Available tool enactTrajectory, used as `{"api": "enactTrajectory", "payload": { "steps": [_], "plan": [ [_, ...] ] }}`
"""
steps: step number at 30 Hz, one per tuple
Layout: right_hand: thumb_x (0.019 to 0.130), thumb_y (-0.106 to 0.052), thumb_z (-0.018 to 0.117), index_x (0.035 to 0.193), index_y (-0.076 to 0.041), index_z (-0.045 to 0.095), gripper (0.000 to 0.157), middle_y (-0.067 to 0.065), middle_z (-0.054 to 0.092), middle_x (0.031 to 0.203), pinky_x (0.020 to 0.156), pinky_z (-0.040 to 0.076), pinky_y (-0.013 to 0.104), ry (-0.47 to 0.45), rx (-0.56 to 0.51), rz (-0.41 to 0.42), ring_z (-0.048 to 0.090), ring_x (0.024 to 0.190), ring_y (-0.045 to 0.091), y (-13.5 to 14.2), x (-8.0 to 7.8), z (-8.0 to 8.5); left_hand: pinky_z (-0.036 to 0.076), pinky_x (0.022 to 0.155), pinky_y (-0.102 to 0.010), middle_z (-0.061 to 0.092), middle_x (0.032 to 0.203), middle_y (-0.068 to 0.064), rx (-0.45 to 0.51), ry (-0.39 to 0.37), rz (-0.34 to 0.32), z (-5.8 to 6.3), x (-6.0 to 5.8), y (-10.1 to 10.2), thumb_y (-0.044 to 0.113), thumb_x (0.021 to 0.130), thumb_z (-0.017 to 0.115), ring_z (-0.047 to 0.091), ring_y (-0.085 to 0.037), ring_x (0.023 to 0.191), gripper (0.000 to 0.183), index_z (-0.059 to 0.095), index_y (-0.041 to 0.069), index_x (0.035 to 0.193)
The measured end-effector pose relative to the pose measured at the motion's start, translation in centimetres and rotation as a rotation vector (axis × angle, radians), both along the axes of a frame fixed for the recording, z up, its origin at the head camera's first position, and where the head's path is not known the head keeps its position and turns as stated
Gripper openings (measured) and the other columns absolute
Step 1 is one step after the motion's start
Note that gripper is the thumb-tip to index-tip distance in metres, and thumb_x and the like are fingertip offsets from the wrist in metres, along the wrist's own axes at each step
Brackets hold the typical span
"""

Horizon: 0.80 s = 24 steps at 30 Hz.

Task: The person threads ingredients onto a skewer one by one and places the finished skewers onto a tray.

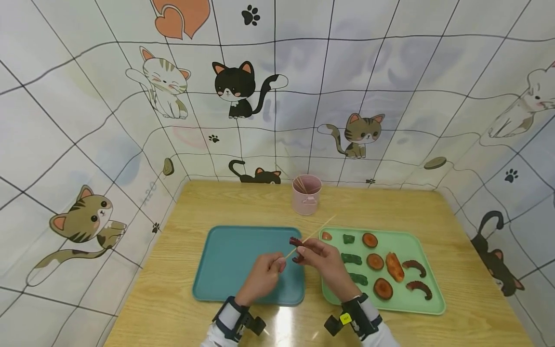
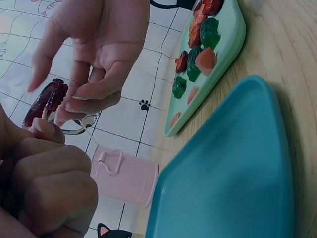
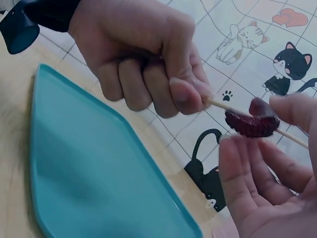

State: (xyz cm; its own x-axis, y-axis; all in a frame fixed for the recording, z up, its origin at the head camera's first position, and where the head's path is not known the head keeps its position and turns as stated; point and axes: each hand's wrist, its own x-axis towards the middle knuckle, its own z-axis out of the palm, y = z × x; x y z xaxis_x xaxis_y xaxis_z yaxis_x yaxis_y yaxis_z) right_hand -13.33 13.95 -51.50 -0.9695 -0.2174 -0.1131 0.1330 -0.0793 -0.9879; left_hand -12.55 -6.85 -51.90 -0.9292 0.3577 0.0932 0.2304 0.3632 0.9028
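Observation:
My left hand [image 1: 265, 273] grips a thin wooden skewer [image 1: 320, 228] near its lower end, thumb laid along it and fingers curled. A dark red, curved octopus tentacle piece [image 3: 251, 123] is threaded on the skewer, a short way beyond the left thumb. Around this piece, my right hand [image 1: 323, 262] has its thumb near one end and its fingertips against the underside, in the right wrist view. The skewer's far end sticks out past the right hand. Both hands are held above the gap between a blue tray [image 1: 234, 260] and a green tray [image 1: 427, 303].
On the green tray lie several green pieces [image 1: 351, 259], round brown slices [image 1: 375, 261], an orange-brown piece [image 1: 394, 266] and two more curved tentacles [image 1: 415, 266]. Behind the trays stands a pink cup [image 1: 306, 202] with skewers in it, near the cat-printed wall cloth [image 1: 299, 106].

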Motion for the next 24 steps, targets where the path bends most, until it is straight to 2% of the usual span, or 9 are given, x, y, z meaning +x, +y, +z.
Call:
{"api": "enactTrajectory", "payload": {
  "steps": [3, 6, 13, 17, 21, 24],
  "plan": [
    [0.1, -0.03, 0.069, 0.128, 0.0, 0.062, 0.041, 0.025, 0.064, 0.131, 0.093, 0.059, 0.043, 0.041, 0.013, 0.042, 0.074, 0.104, 0.024, 0.6, -0.1, 0.1, 0.028, 0.057, -0.019, 0.039, 0.063, 0.005, 0.013, -0.013, 0.004, 0.0, -0.1, -0.2, 0.006, 0.107, 0.049, 0.031, -0.002, 0.054, 0.037, 0.054, -0.003, 0.071],
    [0.101, -0.03, 0.067, 0.138, -0.003, 0.059, 0.047, 0.019, 0.064, 0.134, 0.096, 0.057, 0.047, 0.06, 0.04, 0.05, 0.071, 0.111, 0.026, 1.3, -0.1, 0.4, 0.028, 0.057, -0.02, 0.038, 0.063, 0.005, 0.027, -0.03, 0.005, 0.1, -0.1, -0.5, 0.007, 0.108, 0.048, 0.03, -0.003, 0.053, 0.037, 0.054, -0.003, 0.072],
    [0.104, -0.032, 0.062, 0.145, -0.01, 0.055, 0.048, 0.017, 0.065, 0.136, 0.094, 0.058, 0.035, 0.112, 0.137, 0.034, 0.068, 0.116, 0.029, 3.2, -0.2, 0.5, 0.028, 0.056, -0.02, 0.037, 0.062, 0.004, 0.032, -0.028, 0.007, 0.1, -0.2, -1.0, 0.007, 0.108, 0.046, 0.027, -0.004, 0.051, 0.039, 0.053, -0.002, 0.072],
    [0.103, -0.033, 0.063, 0.144, -0.014, 0.057, 0.045, 0.018, 0.065, 0.137, 0.095, 0.058, 0.04, 0.133, 0.208, 0.006, 0.07, 0.114, 0.024, 4.7, -0.2, 0.7, 0.027, 0.055, -0.02, 0.036, 0.061, 0.004, 0.028, -0.034, 0.016, 0.1, -0.2, -1.3, 0.007, 0.108, 0.046, 0.026, -0.003, 0.051, 0.038, 0.054, -0.007, 0.074],
    [0.102, -0.037, 0.065, 0.143, -0.019, 0.058, 0.045, 0.015, 0.064, 0.139, 0.096, 0.055, 0.03, 0.155, 0.349, -0.032, 0.068, 0.115, 0.01, 6.5, -0.3, 1.2, 0.026, 0.055, -0.02, 0.035, 0.062, 0.003, 0.017, -0.041, 0.027, 0.2, -0.3, -1.7, 0.007, 0.109, 0.046, 0.026, -0.004, 0.052, 0.038, 0.054, -0.009, 0.075],
    [0.102, -0.037, 0.064, 0.146, -0.021, 0.055, 0.048, 0.013, 0.063, 0.141, 0.095, 0.051, 0.021, 0.198, 0.451, -0.059, 0.064, 0.117, 0.002, 8.3, -0.4, 1.5, 0.026, 0.055, -0.021, 0.034, 0.063, 0.002, 0.011, -0.044, 0.034, 0.1, -0.3, -2.1, 0.007, 0.109, 0.046, 0.025, -0.004, 0.053, 0.039, 0.051, -0.005, 0.072]
  ]
}}
